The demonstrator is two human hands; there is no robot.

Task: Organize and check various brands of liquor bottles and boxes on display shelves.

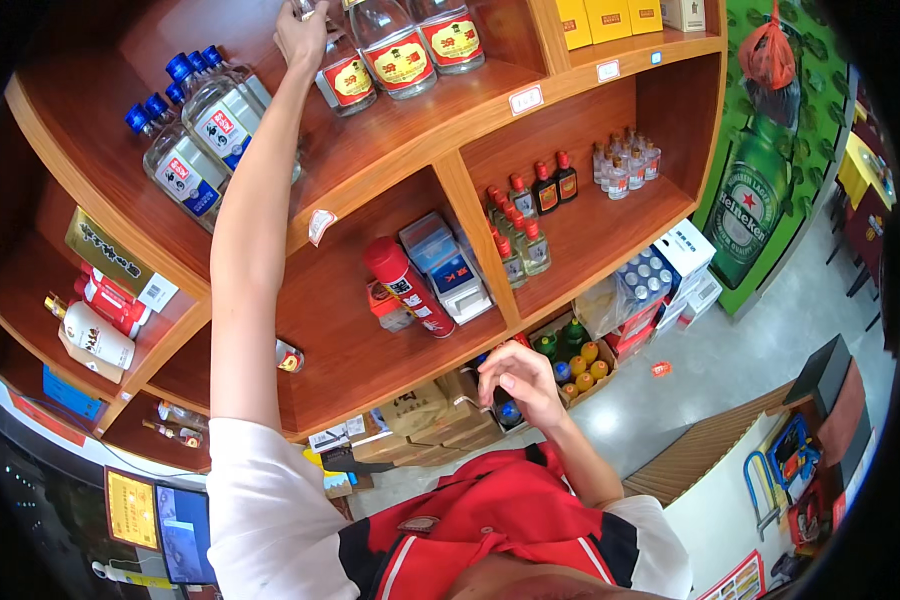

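Observation:
My left hand (301,34), raised at the top edge, is closed around the neck of a clear glass liquor bottle (347,79) with a red and yellow label. That bottle stands or hangs low at the upper shelf, beside similar bottles (400,64); whether its base touches the wood cannot be told. Several flat clear bottles with blue caps (225,129) stand to its left, partly behind my forearm. My right hand (523,381) is in front of the lower shelf edge, fingers loosely curled, with nothing seen in it.
The wooden shelf unit (420,161) has several compartments. Below are a red spray can (409,286), small red-capped bottles (525,244) and small clear bottles (626,165). Cartons (412,442) and a box of drink bottles (583,367) sit on the floor. A counter (727,480) stands at right.

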